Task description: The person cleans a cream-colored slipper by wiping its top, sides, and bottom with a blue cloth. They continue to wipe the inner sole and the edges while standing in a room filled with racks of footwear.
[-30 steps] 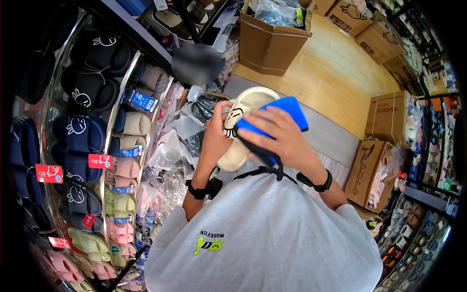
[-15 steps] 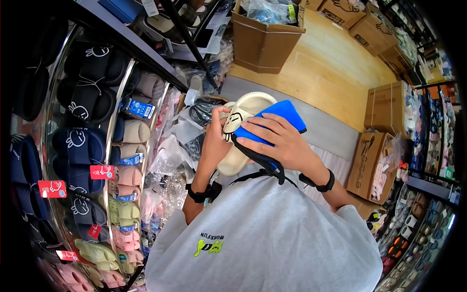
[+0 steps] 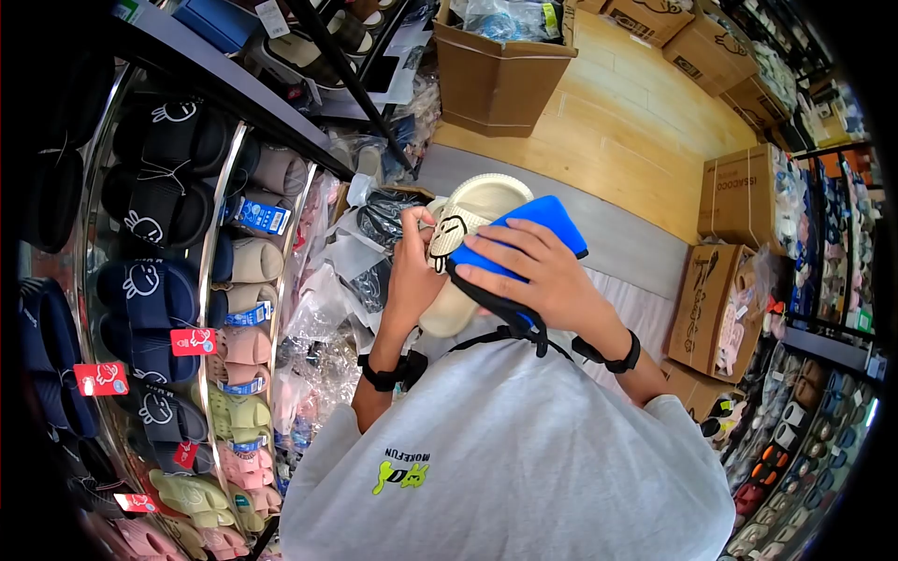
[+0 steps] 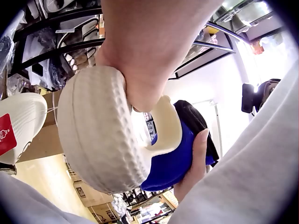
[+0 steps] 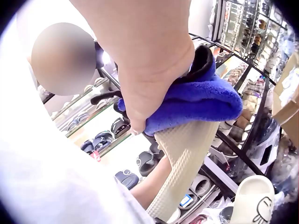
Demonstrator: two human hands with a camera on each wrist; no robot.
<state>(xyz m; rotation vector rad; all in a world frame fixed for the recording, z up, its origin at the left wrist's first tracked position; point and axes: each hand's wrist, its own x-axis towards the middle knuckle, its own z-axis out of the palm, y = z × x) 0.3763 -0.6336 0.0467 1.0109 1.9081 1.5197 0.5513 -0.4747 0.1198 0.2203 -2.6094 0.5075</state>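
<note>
A cream slide slipper [image 3: 491, 192] with a rabbit face on its textured strap is held in front of the shirt. My left hand [image 3: 412, 271] grips it by the side of the strap; the left wrist view shows its dimpled underside [image 4: 103, 130] close up. My right hand [image 3: 538, 271] holds a fuzzy blue cloth [image 5: 196, 105] with black edging, fingers laid across its top and thumb beneath. The cloth lies against the strap. Another cream slipper [image 5: 254, 200] with a rabbit print shows in the right wrist view, and a red tag [image 4: 6, 134] hangs at its strap in the left wrist view.
Racks of slippers [image 3: 150, 290] with tags stand close on the left. Clear plastic wrapping [image 3: 323, 346] lies piled beside them. An open carton [image 3: 500, 84] stands ahead on the wooden floor [image 3: 627, 131]; more cartons [image 3: 739, 196] and shoe shelves line the right.
The right hand, blurred a second ago, now rests steadier with the blue cloth on the strap. The left hand keeps its grip. The head view has shifted slightly.
</note>
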